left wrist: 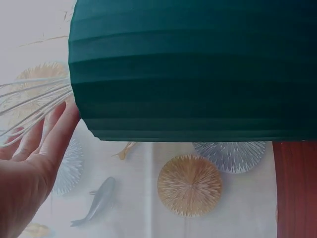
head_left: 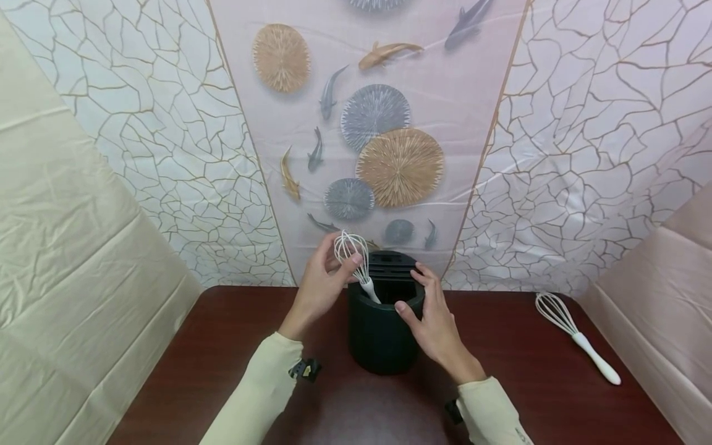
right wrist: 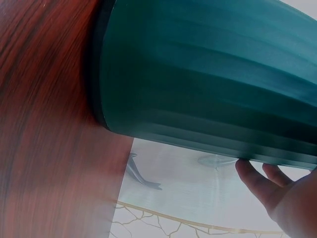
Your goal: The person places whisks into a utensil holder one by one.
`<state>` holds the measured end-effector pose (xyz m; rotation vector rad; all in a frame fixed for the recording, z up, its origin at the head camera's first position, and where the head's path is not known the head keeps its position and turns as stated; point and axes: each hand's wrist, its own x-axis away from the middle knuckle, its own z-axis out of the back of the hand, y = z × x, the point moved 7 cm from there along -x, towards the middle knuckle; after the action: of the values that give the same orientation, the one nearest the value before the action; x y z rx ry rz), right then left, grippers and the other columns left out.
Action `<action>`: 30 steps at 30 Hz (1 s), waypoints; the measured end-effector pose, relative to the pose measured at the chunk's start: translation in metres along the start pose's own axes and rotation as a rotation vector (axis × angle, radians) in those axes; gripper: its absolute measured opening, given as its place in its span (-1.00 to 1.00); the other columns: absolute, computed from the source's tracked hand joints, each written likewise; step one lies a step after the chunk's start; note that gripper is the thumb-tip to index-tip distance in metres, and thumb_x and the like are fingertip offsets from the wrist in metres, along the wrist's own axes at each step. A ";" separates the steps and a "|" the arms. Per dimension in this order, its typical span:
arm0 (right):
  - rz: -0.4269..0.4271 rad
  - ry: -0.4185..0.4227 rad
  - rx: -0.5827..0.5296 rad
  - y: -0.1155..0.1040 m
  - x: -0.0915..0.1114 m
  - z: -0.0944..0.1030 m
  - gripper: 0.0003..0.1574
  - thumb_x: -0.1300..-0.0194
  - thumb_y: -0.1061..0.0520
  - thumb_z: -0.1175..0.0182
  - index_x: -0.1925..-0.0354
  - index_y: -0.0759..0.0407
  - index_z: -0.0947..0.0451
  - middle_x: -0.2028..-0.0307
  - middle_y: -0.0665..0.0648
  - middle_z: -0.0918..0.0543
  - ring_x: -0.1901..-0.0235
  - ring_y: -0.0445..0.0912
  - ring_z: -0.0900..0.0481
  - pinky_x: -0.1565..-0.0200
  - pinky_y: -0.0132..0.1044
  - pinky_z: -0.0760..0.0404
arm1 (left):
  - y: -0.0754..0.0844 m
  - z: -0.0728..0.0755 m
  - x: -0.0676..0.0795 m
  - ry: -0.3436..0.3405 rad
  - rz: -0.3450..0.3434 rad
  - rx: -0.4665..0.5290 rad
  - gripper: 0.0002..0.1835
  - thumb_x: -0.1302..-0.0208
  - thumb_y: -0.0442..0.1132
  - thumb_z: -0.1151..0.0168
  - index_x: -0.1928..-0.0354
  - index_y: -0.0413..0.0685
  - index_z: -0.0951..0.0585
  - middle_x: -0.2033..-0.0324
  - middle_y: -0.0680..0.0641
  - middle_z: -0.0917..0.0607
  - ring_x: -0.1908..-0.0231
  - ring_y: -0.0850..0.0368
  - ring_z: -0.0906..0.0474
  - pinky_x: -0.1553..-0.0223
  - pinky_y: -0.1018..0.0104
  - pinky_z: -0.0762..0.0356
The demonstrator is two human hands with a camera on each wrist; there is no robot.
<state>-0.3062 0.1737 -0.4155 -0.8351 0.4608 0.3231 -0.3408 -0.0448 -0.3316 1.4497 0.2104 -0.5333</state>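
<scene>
A dark green ribbed utensil holder (head_left: pixel 384 340) stands upright on the table, its slotted part at the back of the top. In the head view my left hand (head_left: pixel 324 276) holds a white whisk (head_left: pixel 351 247) by its wire loops. The whisk tilts handle-down, with the handle's lower end inside the holder's front opening and hidden there. My right hand (head_left: pixel 436 315) grips the holder's right rim, thumb at the front and fingers toward the back. The right wrist view shows the fingers (right wrist: pixel 257 181) against the ribbed side.
A second white whisk (head_left: pixel 578 339) lies on the right side of the dark red-brown table (head_left: pixel 233 371), wires toward the back. Patterned cloth (head_left: pixel 389 235) hangs right behind the table. Pale cloth walls (head_left: pixel 83 278) flank it on the left and right.
</scene>
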 end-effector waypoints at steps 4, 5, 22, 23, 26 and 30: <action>-0.007 -0.005 -0.003 0.000 -0.001 -0.001 -0.11 -0.55 -0.18 -0.23 -0.61 0.05 -0.12 -0.65 -0.02 -0.05 -0.52 0.19 -0.24 -0.07 0.62 -0.38 | -0.001 -0.002 0.000 -0.002 -0.047 -0.105 -0.41 -0.49 -0.18 -0.34 -0.48 0.03 -0.40 -0.15 -0.25 -0.71 -0.11 -0.10 -0.73 -0.04 0.06 -0.73; -0.008 -0.006 -0.004 0.000 -0.001 -0.001 -0.11 -0.55 -0.18 -0.23 -0.61 0.04 -0.12 -0.65 -0.02 -0.05 -0.53 0.19 -0.24 -0.07 0.62 -0.38 | -0.001 -0.002 0.000 -0.004 -0.059 -0.128 -0.40 -0.49 -0.17 -0.34 -0.49 0.07 -0.40 -0.14 -0.24 -0.72 -0.09 -0.08 -0.74 -0.08 0.05 -0.71; -0.018 -0.023 -0.004 0.000 -0.001 0.000 -0.09 -0.55 -0.22 -0.20 -0.61 0.04 -0.10 -0.66 -0.02 -0.03 -0.53 0.22 -0.23 -0.08 0.70 -0.29 | -0.008 -0.020 0.010 -0.023 -0.104 -0.327 -0.49 -0.41 -0.04 -0.39 -0.35 0.15 -0.55 -0.05 0.10 -0.77 -0.15 0.21 -0.67 -0.31 -0.07 -0.49; -0.019 -0.023 -0.002 0.000 -0.001 -0.001 -0.09 -0.55 -0.23 -0.20 -0.61 0.05 -0.10 -0.66 -0.01 -0.03 -0.53 0.23 -0.23 -0.08 0.71 -0.29 | -0.008 -0.021 0.011 -0.032 -0.102 -0.327 -0.48 -0.40 -0.04 -0.40 -0.35 0.13 -0.55 -0.05 0.09 -0.77 -0.15 0.19 -0.66 -0.32 -0.09 -0.47; -0.024 -0.022 0.001 0.001 0.000 -0.001 -0.09 -0.55 -0.22 -0.21 -0.61 0.07 -0.11 -0.66 0.00 -0.03 -0.53 0.23 -0.24 -0.09 0.72 -0.28 | -0.009 -0.023 0.013 -0.051 -0.096 -0.320 -0.47 -0.39 -0.05 -0.41 -0.35 0.13 -0.53 -0.07 0.07 -0.76 -0.16 0.17 -0.65 -0.34 -0.12 -0.43; -0.016 -0.016 -0.001 0.001 -0.001 0.000 -0.10 -0.55 -0.19 -0.21 -0.61 0.08 -0.11 -0.66 -0.01 -0.03 -0.53 0.21 -0.24 -0.10 0.69 -0.30 | -0.006 -0.023 0.013 -0.062 -0.105 -0.296 -0.48 -0.37 -0.09 -0.43 -0.33 0.22 -0.51 -0.06 0.04 -0.77 -0.15 0.12 -0.67 -0.33 -0.15 -0.43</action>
<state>-0.3077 0.1739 -0.4154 -0.8367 0.4394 0.3154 -0.3284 -0.0253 -0.3460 1.1378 0.3041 -0.6047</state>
